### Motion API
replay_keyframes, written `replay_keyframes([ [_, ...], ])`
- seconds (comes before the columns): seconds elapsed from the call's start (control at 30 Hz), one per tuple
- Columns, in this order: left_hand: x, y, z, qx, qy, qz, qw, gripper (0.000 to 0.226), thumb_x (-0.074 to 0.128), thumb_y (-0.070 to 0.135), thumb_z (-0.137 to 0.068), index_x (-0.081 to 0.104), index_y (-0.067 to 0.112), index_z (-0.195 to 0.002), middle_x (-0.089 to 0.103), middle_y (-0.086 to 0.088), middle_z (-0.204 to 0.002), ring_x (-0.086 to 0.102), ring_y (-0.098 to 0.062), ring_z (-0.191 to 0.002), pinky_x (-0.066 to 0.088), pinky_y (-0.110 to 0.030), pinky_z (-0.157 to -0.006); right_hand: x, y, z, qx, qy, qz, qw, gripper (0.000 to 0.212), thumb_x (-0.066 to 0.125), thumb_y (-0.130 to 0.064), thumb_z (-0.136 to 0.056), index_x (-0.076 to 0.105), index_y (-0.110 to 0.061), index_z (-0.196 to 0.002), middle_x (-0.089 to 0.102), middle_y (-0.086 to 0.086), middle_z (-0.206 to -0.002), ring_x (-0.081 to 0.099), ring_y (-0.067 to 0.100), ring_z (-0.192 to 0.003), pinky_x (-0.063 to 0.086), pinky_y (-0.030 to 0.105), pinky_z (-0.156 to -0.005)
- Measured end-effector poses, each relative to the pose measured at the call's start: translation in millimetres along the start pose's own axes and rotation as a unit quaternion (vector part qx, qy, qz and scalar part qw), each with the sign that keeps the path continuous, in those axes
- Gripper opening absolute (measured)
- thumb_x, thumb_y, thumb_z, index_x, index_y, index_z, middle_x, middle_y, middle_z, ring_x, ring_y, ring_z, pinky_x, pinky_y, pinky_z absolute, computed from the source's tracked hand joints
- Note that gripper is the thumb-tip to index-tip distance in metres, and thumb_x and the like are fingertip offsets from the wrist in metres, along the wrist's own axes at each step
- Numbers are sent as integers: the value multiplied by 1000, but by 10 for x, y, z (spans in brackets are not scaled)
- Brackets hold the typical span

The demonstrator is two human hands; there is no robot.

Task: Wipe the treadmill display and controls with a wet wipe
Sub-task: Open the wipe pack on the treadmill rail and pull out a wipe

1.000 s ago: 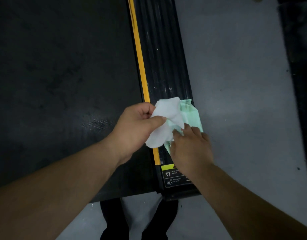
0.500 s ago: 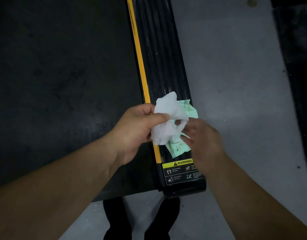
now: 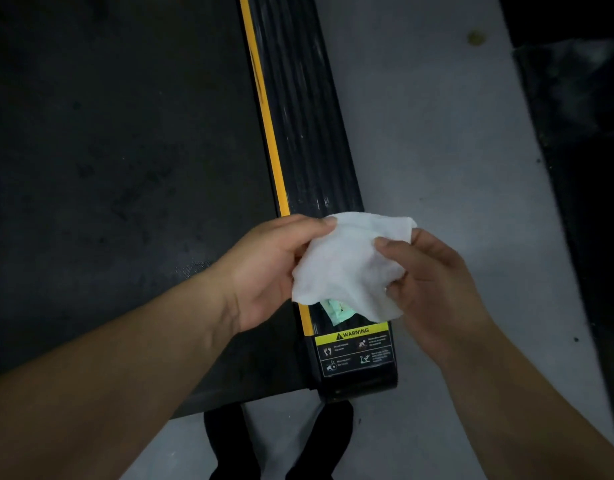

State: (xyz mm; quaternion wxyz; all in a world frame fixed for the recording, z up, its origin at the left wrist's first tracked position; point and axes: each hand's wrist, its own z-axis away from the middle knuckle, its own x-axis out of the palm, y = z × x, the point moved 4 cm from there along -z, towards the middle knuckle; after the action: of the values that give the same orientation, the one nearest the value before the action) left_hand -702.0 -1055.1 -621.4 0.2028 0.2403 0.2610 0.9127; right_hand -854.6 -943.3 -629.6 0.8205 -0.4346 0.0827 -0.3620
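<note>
White wet wipe (image 3: 350, 265) is pinched between left hand (image 3: 274, 271) and right hand (image 3: 433, 289) above the treadmill side rail (image 3: 309, 133); display not yet wiped.

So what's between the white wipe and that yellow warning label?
In the head view, a corner of a green packet on the black side rail shows between the wet wipe and the warning label.

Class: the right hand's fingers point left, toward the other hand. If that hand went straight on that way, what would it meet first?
The white wipe it already pinches, then probably the left hand gripping the wipe's other side; depth between them is unclear.
</note>
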Motion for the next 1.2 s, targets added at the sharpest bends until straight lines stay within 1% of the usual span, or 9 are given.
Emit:
replay_keyframes([
  [0.1, 31, 53, 22, 14, 44, 25, 999, 20, 69, 23, -93, 68, 10, -108, 70, -10, -94, 62, -26, -89, 53, -36, -72, -16, -142, 92, -42, 8, 29, 999, 14, 63, -2, -94, 75, -7, -98, 78, 13, -96, 74, 23, -89, 58, 31, -71],
  [0.27, 192, 62, 115, -68, 13, 77, 995, 47, 72, 28, -92, 55, 12, -133, 69, -14, -111, 63, -30, -101, 55, -47, -91, 13, -367, 228, -58, -23, 66, 996, 17, 62, -3, -96, 72, -8, -109, 78, 13, -102, 76, 30, -96, 61, 38, -76],
  [0.4, 202, 162, 191, -30, 70, 106, 991, 54, 74, 5, -87, 58, 25, -135, 77, -10, -111, 76, -25, -93, 62, -36, -72, -30, -521, 303, -64, 76, 65, 993, 34, 71, -6, -91, 61, -14, -122, 77, 10, -92, 77, 21, -83, 61, 30, -65],
  [0.53, 268, 318, 270, 77, 75, 33, 994, 53, 73, 0, -86, 67, 33, -127, 73, -19, -109, 72, -37, -106, 58, -48, -94, -86, -609, 376, -95, 114, 115, 982, 50, 71, -11, -93, 51, -32, -134, 70, -5, -71, 71, 3, -69, 59, 23, -71],
  [0.67, 307, 402, 320, 102, 57, 0, 993, 43, 68, -9, -85, 77, 22, -114, 64, -4, -85, 69, -27, -95, 58, -46, -91, -102, -727, 432, -143, 122, 164, 968, 25, 62, -9, -98, 67, -27, -114, 65, -14, -63, 62, -2, -63, 49, 15, -60],
  [0.8, 313, 415, 369, 113, 46, -67, 990, 40, 69, -11, -83, 79, 17, -109, 76, -5, -102, 71, -24, -105, 60, -38, -91, -69, -769, 488, -146, 106, 183, 966, 25, 61, -6, -97, 73, -27, -95, 74, -14, -78, 66, -4, -70, 47, 9, -59],
  [0.93, 305, 451, 422, 140, 74, -109, 981, 35, 74, -4, -83, 77, 17, -112, 75, -4, -104, 70, -19, -102, 58, -25, -80, -34, -816, 516, -151, 75, 194, 966, 26, 63, 0, -94, 72, -23, -99, 74, -24, -75, 68, -7, -69, 48, 7, -57],
  [1.07, 290, 350, 367, 1, 63, 60, 996, 30, 73, 16, -90, 66, 18, -119, 74, -9, -96, 73, -21, -81, 63, -38, -71, -1, -845, 546, -168, 57, 221, 959, 25, 63, -1, -94, 73, -23, -97, 73, -18, -74, 67, -5, -69, 49, 7, -61],
  [1.2, 271, 154, 356, -157, 30, 99, 982, 34, 68, 19, -94, 62, 13, -127, 73, -16, -117, 70, -26, -83, 61, -35, -63, 40, -840, 559, -170, 31, 221, 960, 28, 63, 2, -93, 73, -23, -98, 76, -11, -78, 71, 0, -75, 52, 11, -65],
])
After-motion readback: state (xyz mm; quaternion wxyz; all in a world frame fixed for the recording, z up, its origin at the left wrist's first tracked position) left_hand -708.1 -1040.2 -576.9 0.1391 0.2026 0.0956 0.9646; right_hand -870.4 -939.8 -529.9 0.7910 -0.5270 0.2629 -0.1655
